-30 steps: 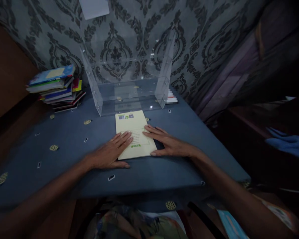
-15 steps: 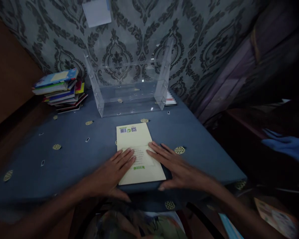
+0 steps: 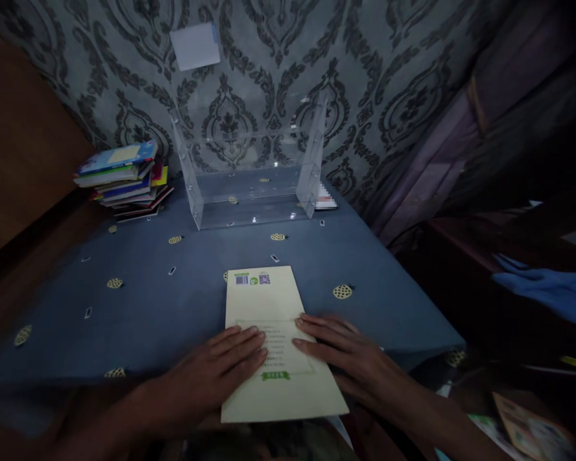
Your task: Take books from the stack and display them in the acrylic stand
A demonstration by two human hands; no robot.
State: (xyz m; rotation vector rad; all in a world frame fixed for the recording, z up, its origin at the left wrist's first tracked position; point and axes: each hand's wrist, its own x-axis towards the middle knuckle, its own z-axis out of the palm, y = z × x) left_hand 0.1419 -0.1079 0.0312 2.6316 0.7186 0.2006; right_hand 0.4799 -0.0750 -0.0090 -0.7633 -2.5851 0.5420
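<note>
A pale cream book (image 3: 273,301) lies back cover up at the table's front edge, its near end sticking out past that edge. The cover bears a barcode, a QR code and a green label. My left hand (image 3: 225,365) has its fingers laid across the left part of the cover. On the right side, my right hand (image 3: 350,352) rests its fingertips on the cover's edge. Both thumbs are out of sight, on the side toward the book's underside, and the two hands hold the book between them.
Behind the book stands a clear acrylic rack (image 3: 249,214) on the blue tablecloth (image 3: 211,250). A stack of books (image 3: 125,179) sits at the back left by the patterned wall. A blue cloth (image 3: 547,288) lies off to the right, beyond the table.
The book has slid toward me, so its near end now overhangs the table edge. Both hands moved with it, and their thumbs have gone out of view.
</note>
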